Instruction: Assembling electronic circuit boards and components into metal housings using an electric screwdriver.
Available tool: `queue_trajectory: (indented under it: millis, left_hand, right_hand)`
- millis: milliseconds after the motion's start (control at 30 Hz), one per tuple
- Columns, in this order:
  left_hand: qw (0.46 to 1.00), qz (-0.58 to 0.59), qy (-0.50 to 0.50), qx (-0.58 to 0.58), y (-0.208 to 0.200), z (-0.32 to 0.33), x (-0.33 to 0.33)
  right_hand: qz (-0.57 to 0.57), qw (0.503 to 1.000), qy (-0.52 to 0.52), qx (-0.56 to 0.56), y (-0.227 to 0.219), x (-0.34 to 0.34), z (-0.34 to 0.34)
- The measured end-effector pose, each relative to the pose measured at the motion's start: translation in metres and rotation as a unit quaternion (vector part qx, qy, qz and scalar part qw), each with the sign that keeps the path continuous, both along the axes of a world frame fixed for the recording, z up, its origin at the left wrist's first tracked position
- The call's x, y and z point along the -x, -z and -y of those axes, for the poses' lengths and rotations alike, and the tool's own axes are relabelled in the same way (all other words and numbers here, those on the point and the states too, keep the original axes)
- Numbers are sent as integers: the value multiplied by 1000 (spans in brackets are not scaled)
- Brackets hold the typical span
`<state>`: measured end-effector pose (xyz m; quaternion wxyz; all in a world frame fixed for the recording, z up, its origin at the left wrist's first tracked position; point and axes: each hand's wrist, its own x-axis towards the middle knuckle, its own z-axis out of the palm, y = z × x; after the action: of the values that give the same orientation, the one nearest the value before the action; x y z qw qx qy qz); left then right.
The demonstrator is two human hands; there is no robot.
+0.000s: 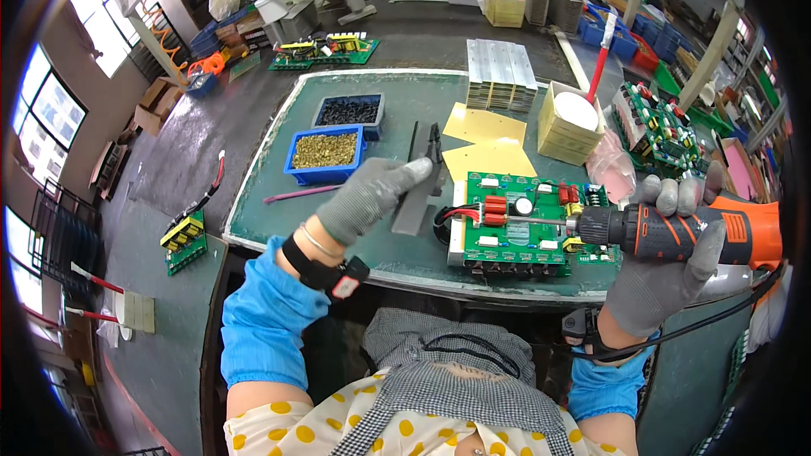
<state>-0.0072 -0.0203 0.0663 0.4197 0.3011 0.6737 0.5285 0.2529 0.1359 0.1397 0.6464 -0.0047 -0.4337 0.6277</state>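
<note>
A corded orange-and-black power screwdriver (667, 232) lies in my right hand (667, 283), which wears a grey glove. Its long bit points left, over a green circuit board (528, 232) with red, white and yellow parts. My left hand (367, 198), also gloved, is closed with its fingertips at a dark grey flat bar (414, 207). Whatever is pinched there is hidden by the fingers. Slim black pieces (434, 145) lie at the bar's far end. A blue bin of brass-coloured small hardware (325, 152) stands just beyond my left hand.
Behind the blue bin sits a grey bin (363, 110) of black bits. Yellow sheets (486, 139), stacked metal plates (501, 76) and a box with a white round container (576, 110) stand beyond the board. More circuit boards (655, 122) sit at right. The screwdriver's cable (718, 321) crosses my right wrist.
</note>
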Motion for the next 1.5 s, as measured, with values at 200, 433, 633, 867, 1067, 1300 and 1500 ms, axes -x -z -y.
queue_trajectory:
  millis: [200, 433, 633, 867, 1067, 1300, 1500]
  left_hand:
    - [985, -125, -89, -85, 32, -14, -26]
    - [987, -134, -86, -23, 40, -22, -25]
    - [988, -137, -65, -18, 33, -25, -29]
    - [948, -310, -72, -16, 31, -26, -32]
    - [947, -316, -57, -15, 27, -26, -32]
    - [951, -303, -58, 25, 26, -26, -33]
    - [957, -280, -74, 5, 32, -28, -32]
  right_hand:
    - [7, 1000, -27, -10, 3, 8, 4]
    - [-5, 998, -59, -18, 5, 6, 3]
    - [36, 999, -27, -17, 8, 6, 3]
    - [23, 997, -69, -22, 9, 8, 1]
    - [22, 995, -82, -46, 3, 26, 1]
    - [76, 994, -82, -21, 9, 71, 5]
    - [148, 986, -67, -27, 17, 91, 9]
